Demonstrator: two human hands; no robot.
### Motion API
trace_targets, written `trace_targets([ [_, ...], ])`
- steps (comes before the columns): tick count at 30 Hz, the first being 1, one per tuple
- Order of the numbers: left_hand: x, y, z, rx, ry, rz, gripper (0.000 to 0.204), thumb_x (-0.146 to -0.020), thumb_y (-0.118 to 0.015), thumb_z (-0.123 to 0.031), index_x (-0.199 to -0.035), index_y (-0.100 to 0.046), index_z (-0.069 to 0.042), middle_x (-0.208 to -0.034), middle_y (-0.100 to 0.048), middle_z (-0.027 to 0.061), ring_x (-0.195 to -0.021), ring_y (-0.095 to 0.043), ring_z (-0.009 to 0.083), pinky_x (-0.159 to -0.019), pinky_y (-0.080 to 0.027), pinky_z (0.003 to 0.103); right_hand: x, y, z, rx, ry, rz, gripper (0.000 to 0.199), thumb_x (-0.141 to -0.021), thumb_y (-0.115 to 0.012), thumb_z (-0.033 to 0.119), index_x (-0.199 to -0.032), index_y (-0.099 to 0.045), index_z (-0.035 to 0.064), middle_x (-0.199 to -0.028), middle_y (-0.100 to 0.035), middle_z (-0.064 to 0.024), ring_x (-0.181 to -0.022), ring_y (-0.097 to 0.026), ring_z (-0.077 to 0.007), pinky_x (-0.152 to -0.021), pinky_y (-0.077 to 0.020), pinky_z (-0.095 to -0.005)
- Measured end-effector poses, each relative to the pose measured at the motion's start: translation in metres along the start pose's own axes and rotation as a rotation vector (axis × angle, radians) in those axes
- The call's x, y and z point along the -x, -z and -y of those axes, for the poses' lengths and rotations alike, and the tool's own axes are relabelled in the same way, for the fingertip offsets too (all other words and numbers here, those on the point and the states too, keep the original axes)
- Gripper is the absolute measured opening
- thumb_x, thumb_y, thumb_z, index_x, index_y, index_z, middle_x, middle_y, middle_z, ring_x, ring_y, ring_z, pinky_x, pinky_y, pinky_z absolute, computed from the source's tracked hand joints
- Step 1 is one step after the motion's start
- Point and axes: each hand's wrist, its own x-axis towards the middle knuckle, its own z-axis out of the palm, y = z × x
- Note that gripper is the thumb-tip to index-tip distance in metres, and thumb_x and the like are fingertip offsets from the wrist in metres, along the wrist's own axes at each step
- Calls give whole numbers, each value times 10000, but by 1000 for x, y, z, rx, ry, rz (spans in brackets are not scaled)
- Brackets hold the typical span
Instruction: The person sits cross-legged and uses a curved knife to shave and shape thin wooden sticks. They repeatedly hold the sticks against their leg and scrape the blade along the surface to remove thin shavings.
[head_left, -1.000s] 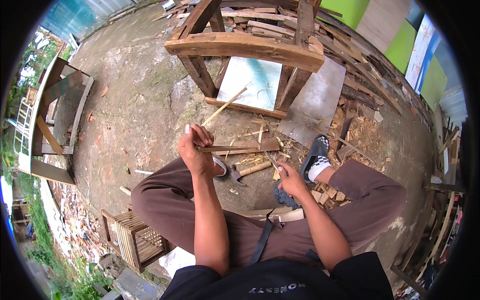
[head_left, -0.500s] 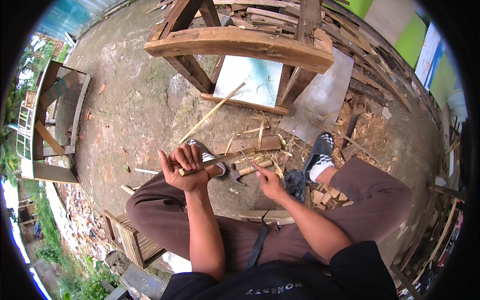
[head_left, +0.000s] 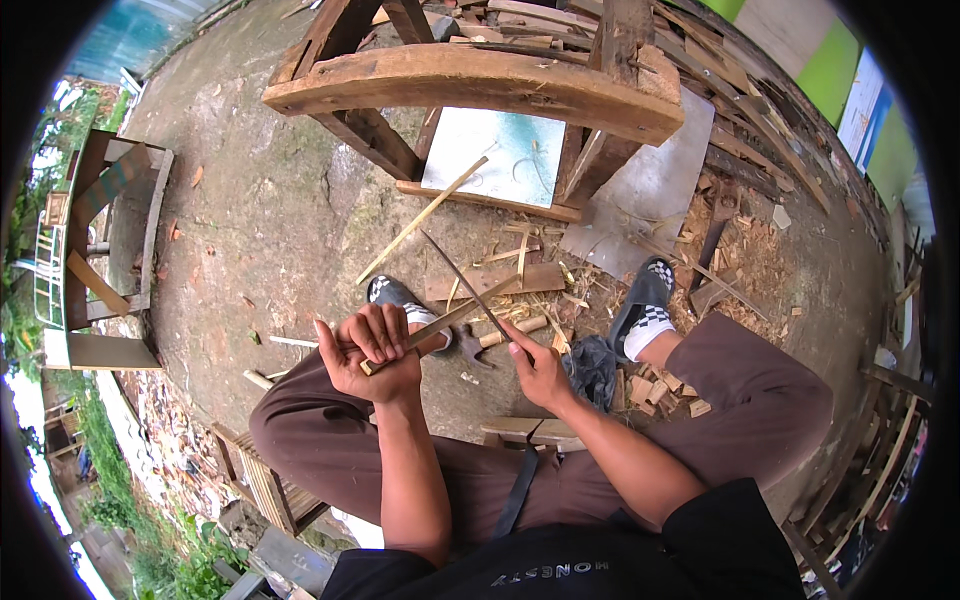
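Near the centre of the frame, the left hand is closed around a wooden strip; the right hand grips a thin blade-like tool. Strokes should probably stay shallow, directed away from the left hand.

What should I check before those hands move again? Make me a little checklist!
1. Wooden strip held by the left hand: ok, the fingers curl over it.
2. Long thin tool held by the right hand: ok, gripped at its near end.
3. Left fingers away from the tool: ok, it crosses the strip in the view farther along.
4. Tool touching the strip: cannot tell, one view doesn't show depth.
5. Ground between the feet clear: not ok, a hammer and a flat board lie there.
6. Tool's edge sharp: cannot tell, too small to see.
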Motion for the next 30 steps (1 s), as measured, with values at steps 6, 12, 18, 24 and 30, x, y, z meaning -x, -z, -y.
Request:
trace_targets([
  [6,-2,-7,2,20,36,-9,677,-1065,-324,-436,-469,-376,-119,-448,-353,22,-401,-307,127,-418,-255,248,-7,8,-47,67,-181,-128,403,-1060,-471,273,-1459,-521,239,-1195,-682,-228,-1081,-684,-328,-891,-504,-366],
  [12,-3,-3,1,-19,59,-42,710,-1072,-233,-454,-467,-411,-128,-431,-335,-2,-376,-292,115,-412,-270,230,-7,-4,-14,-35,66,-24,431,-1061,-487,257,-1452,-514,77,-1325,-641,-193,-1200,-623,-238,-995,-456,-332],
  [18,-3,2,-1,26,76,28,678,-1066,-309,-439,-475,-392,-117,-454,-355,13,-401,-312,116,-430,-269,238,-11,-2,-17,-55,0,-2,436,-1064,-476,254,-1463,-499,78,-1371,-619,-175,-1278,-585,-277,-1040,-439,-339],
  [24,-2,3,-1,15,69,0,672,-1064,-321,-434,-473,-391,-122,-452,-355,10,-400,-314,112,-424,-265,237,-12,5,-14,27,-148,0,425,-1064,-470,240,-1464,-500,99,-1353,-619,-201,-1259,-601,-313,-1012,-459,-348],
  [30,0,-2,1,-10,59,-35,675,-1068,-293,-427,-474,-396,-125,-449,-349,9,-398,-314,114,-415,-271,238,-11,-12,-23,72,85,-110,413,-1044,-490,231,-1455,-521,201,-1174,-690,-219,-1005,-704,-369,-807,-527,-362],
])
